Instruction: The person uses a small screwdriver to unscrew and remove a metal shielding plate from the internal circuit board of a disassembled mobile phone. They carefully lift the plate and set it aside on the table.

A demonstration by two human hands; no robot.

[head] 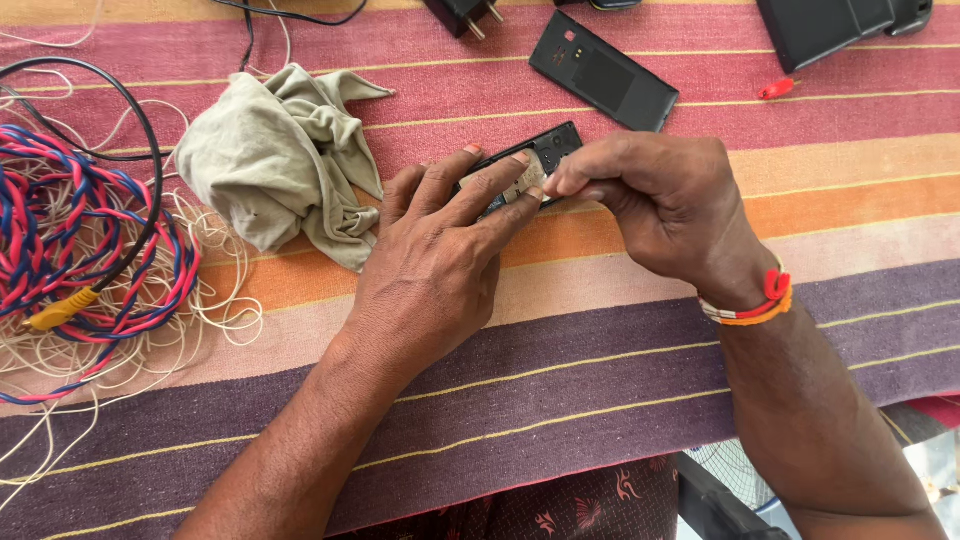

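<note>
Left hand: the left hand [430,260] lies flat, palm down, its fingers [495,185] spread and pressing on a small black opened phone body [545,150]; the fingers are extended, not curled around it.
Right hand: the right hand [660,200] is clenched into a pinch, thumb and forefinger closed at the phone body's middle on a small pale part [533,172]; what that part is cannot be told.
Phone body: it lies slanted on the striped woven cloth [560,330] that covers the table, on a pink stripe near an orange one, mostly hidden under the left fingers.
Wrist: a red, orange and white thread band [755,300] circles the right wrist.
Back cover: a black rectangular phone back cover [603,70] lies beyond the hands, apart from the phone body.
Rag: a crumpled grey-green cloth rag [275,150] sits just left of the left hand.
Wires: a tangle of red-and-blue twisted wire [60,210] and thin white wire [215,300] fills the left edge, with a yellow plug [60,310] among it.
Far edge: a black charger plug [462,15], a dark flat device [830,25] and a small red clip [775,88] lie along the top.
</note>
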